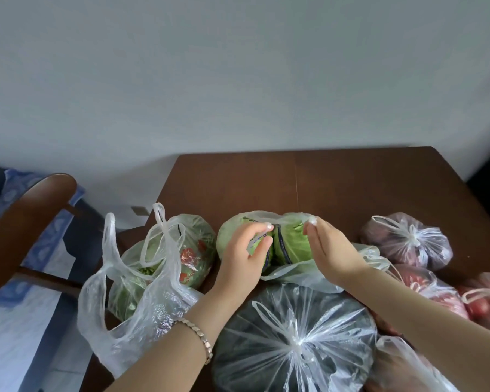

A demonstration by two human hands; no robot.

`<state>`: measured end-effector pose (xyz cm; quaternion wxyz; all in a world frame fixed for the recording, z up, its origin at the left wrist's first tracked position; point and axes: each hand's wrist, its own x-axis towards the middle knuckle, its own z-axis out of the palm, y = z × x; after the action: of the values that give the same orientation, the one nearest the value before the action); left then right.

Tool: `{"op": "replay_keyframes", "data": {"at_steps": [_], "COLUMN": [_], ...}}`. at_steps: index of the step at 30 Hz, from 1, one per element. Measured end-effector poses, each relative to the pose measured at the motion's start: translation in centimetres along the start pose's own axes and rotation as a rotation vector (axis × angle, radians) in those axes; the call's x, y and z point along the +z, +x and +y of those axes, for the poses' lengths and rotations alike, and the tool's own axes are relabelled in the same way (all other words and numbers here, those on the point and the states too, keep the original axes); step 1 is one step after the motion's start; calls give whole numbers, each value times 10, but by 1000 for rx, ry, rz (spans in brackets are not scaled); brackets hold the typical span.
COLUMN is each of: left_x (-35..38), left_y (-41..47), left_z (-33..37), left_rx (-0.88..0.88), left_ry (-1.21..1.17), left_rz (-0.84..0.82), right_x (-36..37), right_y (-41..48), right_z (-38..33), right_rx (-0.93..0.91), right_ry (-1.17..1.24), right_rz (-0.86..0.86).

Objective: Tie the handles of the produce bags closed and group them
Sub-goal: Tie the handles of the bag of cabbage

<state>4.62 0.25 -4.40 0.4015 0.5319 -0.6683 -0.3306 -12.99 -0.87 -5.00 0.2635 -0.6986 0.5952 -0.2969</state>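
Your brown wooden desk stands against a plain pale wall, a chair at its left. Both grips — left hand, right hand — pinch the handles of the cabbage bag mid-desk, among other produce bags.

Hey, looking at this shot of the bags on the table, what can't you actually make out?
Head view only:
- Dark tied bag: contents obscured by crinkled plastic.
- Red produce bags: cut off by right edge.
- Cabbage bag: handles partly hidden by left hand and right hand.
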Motion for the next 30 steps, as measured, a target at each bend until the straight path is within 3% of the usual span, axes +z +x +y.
{"op": "replay_keyframes", "data": {"at_steps": [3,7,13,22,30], "left_x": [8,15,16,16,17], "left_y": [-3,-7,-11,1,1], "left_z": [-6,-9,-15,-12,-22], "left_rx": [-50,-84,-285,-621,-671], "left_ry": [-63,-88,-233,-460,-498], "left_rz": [29,5,-75,-9,-43], "right_x": [9,20,38,60,55], "right_y": [2,2,0,2,-5], "right_z": [1,0,-4,-7,-3], "right_rx": [-26,-143,127,362,317], "right_ry": [-32,0,145,356,453], "right_rz": [105,79,-124,-170,-234]}}
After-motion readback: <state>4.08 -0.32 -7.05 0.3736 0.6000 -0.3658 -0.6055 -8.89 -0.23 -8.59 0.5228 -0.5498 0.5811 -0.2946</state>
